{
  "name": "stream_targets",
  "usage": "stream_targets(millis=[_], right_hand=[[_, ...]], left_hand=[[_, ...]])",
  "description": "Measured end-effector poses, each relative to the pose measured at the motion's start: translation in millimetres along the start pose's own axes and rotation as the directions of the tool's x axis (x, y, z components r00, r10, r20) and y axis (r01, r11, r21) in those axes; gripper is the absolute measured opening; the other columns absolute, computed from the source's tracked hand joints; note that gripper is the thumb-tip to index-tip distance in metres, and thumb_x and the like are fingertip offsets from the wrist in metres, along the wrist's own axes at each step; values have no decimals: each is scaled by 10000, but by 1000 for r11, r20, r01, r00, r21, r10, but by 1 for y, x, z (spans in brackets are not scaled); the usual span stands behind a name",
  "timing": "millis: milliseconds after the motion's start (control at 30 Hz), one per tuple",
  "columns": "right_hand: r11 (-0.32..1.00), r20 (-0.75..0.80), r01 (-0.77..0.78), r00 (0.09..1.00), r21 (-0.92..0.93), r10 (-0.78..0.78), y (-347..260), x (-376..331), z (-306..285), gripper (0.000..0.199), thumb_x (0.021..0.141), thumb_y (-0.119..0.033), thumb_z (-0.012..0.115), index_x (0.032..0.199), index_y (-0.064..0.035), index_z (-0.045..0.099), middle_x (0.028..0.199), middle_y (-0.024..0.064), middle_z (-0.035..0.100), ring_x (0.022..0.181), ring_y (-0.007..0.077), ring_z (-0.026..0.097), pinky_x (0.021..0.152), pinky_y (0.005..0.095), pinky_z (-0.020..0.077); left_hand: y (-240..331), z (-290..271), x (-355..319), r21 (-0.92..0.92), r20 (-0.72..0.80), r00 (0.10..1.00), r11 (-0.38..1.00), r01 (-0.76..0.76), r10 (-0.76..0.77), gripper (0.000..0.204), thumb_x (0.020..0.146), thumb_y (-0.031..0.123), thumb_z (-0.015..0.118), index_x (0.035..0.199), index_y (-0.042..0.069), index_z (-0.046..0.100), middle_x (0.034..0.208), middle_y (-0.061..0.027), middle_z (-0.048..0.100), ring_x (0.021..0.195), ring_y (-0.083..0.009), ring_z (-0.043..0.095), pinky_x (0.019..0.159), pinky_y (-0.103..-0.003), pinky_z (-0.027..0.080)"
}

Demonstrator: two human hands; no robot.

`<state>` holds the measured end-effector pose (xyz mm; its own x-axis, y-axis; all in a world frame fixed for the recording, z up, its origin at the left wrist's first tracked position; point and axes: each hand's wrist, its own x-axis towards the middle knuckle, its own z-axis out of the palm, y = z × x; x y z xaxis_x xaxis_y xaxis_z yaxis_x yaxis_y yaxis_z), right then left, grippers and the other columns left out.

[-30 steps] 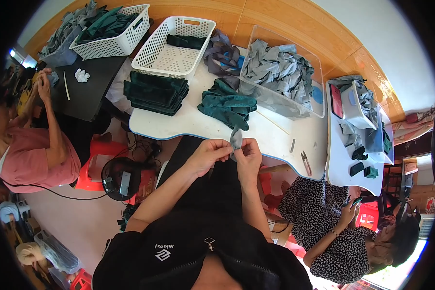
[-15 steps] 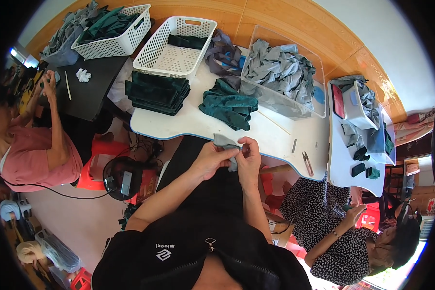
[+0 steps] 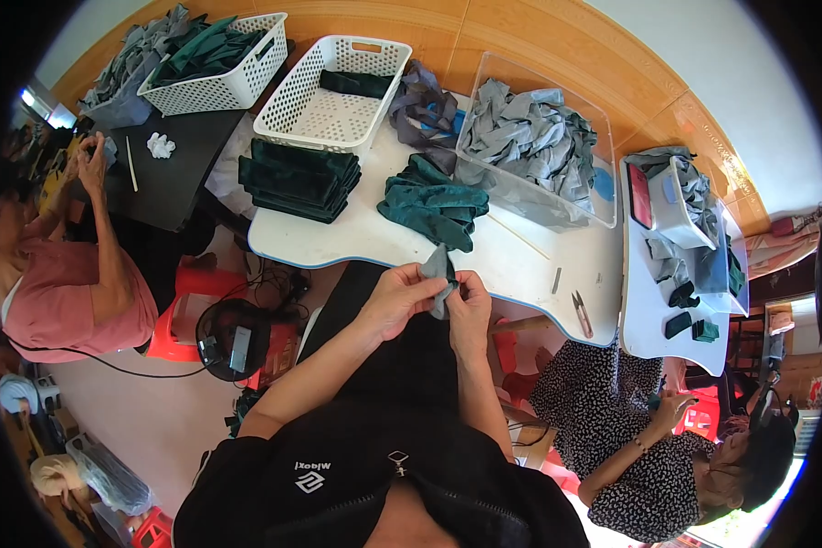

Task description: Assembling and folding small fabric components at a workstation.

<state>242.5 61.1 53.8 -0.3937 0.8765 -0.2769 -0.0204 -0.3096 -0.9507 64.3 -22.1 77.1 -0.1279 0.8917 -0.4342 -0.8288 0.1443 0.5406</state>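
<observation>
My left hand [image 3: 400, 301] and my right hand [image 3: 469, 318] meet in front of me, just off the near edge of the white table [image 3: 329, 239]. Between them is a small piece of grey cloth [image 3: 436, 265] with a darker strip along one side. Both hands pinch it, thumbs and fingers pressed together. Part of the cloth is hidden behind the fingers. Just beyond it lies a loose heap of green velvet pieces [image 3: 434, 203]. A neat stack of dark green velvet pieces [image 3: 299, 180] sits to its left.
A white perforated basket [image 3: 306, 123] and a clear bin [image 3: 521, 205] of grey cloth stand at the back. Thread snips [image 3: 582, 313] and a thin stick [image 3: 519, 236] lie on the right. Co-workers sit on both sides, one in a pink top [image 3: 78, 297], one in a patterned dress [image 3: 644, 489].
The grey cloth has been turned more upright in my fingers, and its darker strip now shows. My hands remain in nearly the same place, both still pinching it.
</observation>
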Motion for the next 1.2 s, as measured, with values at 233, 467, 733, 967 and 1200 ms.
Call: stream_targets(millis=[233,467,733,967,1200], right_hand=[[965,224,231,954,-125,-199,8,16,-11,427,1170,109,795,1577,11,877,1533,99,827,1440,202,777,1264,345,592],[987,-97,78,993,140,-64,23,9,1,313,1122,127,829,1406,26,914,1397,63,842,1310,207,805,1131,360,640],[960,-130,179,969,-213,-210,25,-20,27,185,1140,75,914,1308,22,972,1237,-26,773,1042,94,652,919,290,508],[978,298,-172,933,-117,200,47,-55,33,149,1226,-25,906,1358,19,960,1007,-90,681,933,58,602,912,257,471],[780,874,-616,436,114,216,35,-83,30,564,1361,-492,788,901,-188,672,769,-100,457,696,108,416,731,376,361]], left_hand=[[-15,-16,2,116,-5,997,990,79,-79,301,1233,103,972,1503,5,882,1412,-97,928,1236,-192,919,1071,-408,769],[-34,9,-6,278,-58,987,952,-130,151,427,1285,132,917,1646,5,726,1394,-87,902,1265,-171,869,1132,-360,690],[-47,-14,16,522,-91,803,715,-465,589,246,1327,190,865,1347,13,695,941,6,763,866,-49,609,736,-311,506],[-8,-68,15,744,-61,816,571,-347,575,275,1274,211,928,1261,17,732,801,-4,681,762,-83,543,683,-352,481],[-26,-58,-24,731,358,871,480,-485,335,220,1256,233,938,1273,45,824,904,-76,790,814,-124,694,793,-366,604]])
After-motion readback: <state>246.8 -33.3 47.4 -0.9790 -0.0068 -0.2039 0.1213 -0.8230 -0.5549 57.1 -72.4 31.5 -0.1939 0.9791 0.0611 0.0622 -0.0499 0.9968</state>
